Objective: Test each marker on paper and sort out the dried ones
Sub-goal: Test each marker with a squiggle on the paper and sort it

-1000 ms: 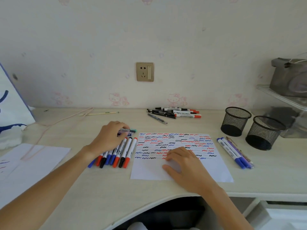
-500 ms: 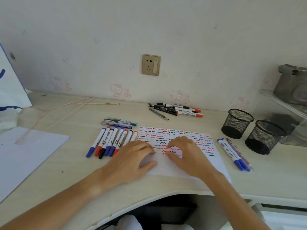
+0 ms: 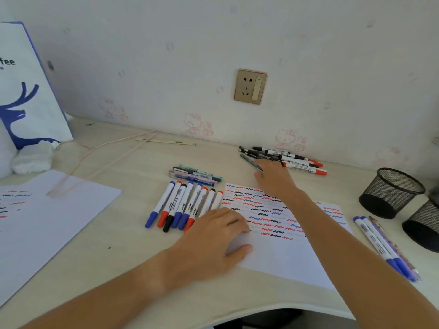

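A white test sheet (image 3: 280, 255) covered in red, blue and black squiggles lies in front of me on the desk. My left hand (image 3: 213, 236) rests flat on its left edge, fingers relaxed. My right hand (image 3: 273, 176) reaches past the sheet's far edge, and its fingers touch the near end of a pile of black and red markers (image 3: 301, 162) by the wall; the fingertips are hidden. A row of capped blue, red and black markers (image 3: 180, 205) lies left of the sheet. Above that row lie a few pens (image 3: 197, 175).
Two blue markers and a thin pen (image 3: 380, 245) lie right of the sheet, beside two black mesh cups (image 3: 389, 193) (image 3: 425, 224). Another marked sheet (image 3: 47, 222) lies at left. A white and blue bag (image 3: 23, 91) and a pink cord (image 3: 107, 148) are at the back left.
My right hand left the sheet and stretched forward to the marker pile by the wall. My left hand stayed on the sheet's left edge. The camera view shifted left.
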